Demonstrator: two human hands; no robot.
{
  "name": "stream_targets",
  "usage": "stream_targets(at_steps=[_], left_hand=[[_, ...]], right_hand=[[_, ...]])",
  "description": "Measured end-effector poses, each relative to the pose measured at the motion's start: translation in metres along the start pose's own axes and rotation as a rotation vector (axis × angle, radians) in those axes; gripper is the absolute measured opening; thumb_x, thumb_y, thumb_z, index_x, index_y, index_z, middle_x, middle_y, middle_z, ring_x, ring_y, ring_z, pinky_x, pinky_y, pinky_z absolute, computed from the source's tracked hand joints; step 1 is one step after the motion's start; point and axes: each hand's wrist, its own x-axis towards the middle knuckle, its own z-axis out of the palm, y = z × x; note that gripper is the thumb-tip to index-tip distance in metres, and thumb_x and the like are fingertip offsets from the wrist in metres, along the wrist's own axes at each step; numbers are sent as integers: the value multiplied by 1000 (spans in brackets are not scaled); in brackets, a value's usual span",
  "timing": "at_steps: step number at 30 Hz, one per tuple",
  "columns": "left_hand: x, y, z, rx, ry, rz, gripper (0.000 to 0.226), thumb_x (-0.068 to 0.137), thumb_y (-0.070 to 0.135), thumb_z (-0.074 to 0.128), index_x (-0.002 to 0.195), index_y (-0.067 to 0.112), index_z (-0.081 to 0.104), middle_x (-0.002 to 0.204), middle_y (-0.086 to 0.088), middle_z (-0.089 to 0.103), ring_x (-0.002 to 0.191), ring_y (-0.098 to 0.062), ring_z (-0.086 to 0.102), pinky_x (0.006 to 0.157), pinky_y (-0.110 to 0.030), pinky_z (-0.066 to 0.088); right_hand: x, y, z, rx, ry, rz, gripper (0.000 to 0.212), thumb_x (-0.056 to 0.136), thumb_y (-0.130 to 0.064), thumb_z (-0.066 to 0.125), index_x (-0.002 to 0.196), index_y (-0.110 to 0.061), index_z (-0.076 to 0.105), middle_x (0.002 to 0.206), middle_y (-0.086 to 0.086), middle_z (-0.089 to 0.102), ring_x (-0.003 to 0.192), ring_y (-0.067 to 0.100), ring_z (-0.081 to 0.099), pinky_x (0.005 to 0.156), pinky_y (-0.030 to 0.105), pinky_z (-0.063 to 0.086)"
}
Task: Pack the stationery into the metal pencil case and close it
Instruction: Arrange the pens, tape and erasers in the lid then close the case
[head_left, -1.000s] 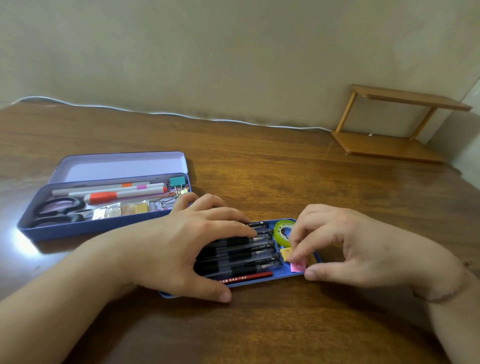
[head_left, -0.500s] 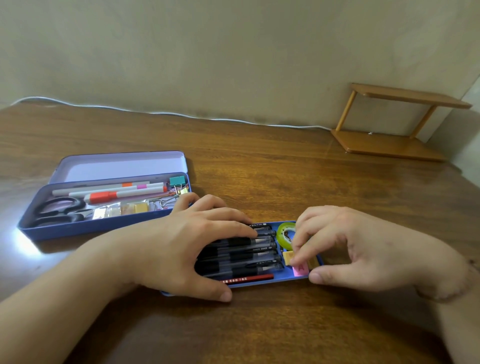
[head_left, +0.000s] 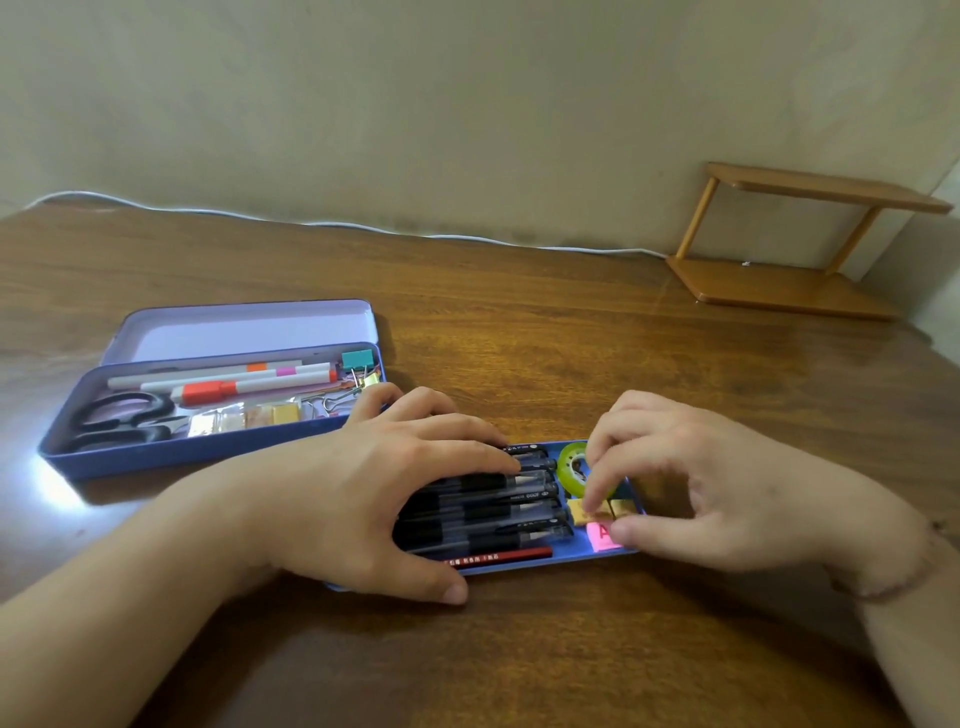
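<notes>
On the wooden table (head_left: 519, 332), the open pencil case (head_left: 218, 457) sits at the left with its lid (head_left: 244, 327) folded back toward the far side. A blue tray (head_left: 519, 565) of black pens (head_left: 493, 512) lies just near of it. The left hand (head_left: 374, 499) lies flat over the pens, fingers spread, thumb on the table at the tray's near edge. The right hand (head_left: 717, 483) pinches small yellow pieces (head_left: 582, 512) at the tray's right end, beside a green tape roll (head_left: 571, 467) and a pink piece (head_left: 600, 535). Bare table stretches right and far toward a wooden shelf (head_left: 800, 244).

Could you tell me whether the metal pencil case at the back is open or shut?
Open: the pencil case has its lid folded back, scissors showing inside.
</notes>
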Motion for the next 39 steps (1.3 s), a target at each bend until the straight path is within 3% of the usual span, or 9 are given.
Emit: stream_targets(at_steps=[4,8,13,17,20,26,30,33,39], left_hand=[[-1,1,-2,37,-6,7,91,68,82,58,146,47,27,148,30,31,133,3,18,112,-40,15],[-5,1,-6,94,-2,-23,98,64,85,58,147,45,25,144,28,38,132,0,21,110,-41,19],[-6,8,-10,188,-6,-49,98,67,84,55,149,43,21,138,23,46,125,0,28,105,-34,21],[-5,14,-14,215,-12,-73,94,73,80,54,151,40,18,142,18,45,125,-1,33,105,-28,19],[-12,15,-23,192,12,-92,98,74,78,56,152,42,9,144,16,45,124,-1,37,107,-26,28],[-60,-1,-37,119,105,-208,104,68,84,56,143,60,-11,130,31,33,124,7,26,106,-21,28],[-97,-31,-40,-1,215,-340,105,63,86,59,144,60,-2,134,28,40,124,6,36,106,-26,37],[-122,-57,-39,-75,277,-417,105,61,83,62,144,61,3,134,32,37,127,8,34,107,-23,34],[-152,-91,-31,-134,312,-552,104,54,81,67,136,71,4,133,27,40,127,-10,37,112,-33,33]], right_hand=[[3,-4,0,38,-131,42,81,69,-70,68,139,-52,30,136,-33,30,134,-2,24,106,29,39],[8,-3,5,82,-126,104,100,67,-61,77,141,-59,9,138,-33,23,133,-6,21,110,34,38],[12,-1,12,166,-118,164,102,67,-53,80,135,-68,6,129,-27,32,123,-4,33,103,29,44],[13,-3,13,158,13,173,109,64,-50,83,136,-67,2,128,-30,42,119,-4,35,92,14,35],[9,-2,9,209,88,194,108,63,-45,85,137,-63,8,128,-29,47,118,-6,35,91,15,34],[16,-12,3,256,156,155,99,61,-46,85,129,-63,17,123,-35,47,122,-13,30,92,12,32],[58,-33,-5,220,185,73,94,62,-48,84,132,-57,22,124,-32,45,122,-3,36,103,24,38],[100,-46,-7,210,179,19,92,62,-51,82,134,-55,24,124,-26,48,120,5,40,104,36,43],[150,-55,23,313,146,30,94,63,-53,81,136,-60,23,131,-18,45,123,8,43,105,37,44]])
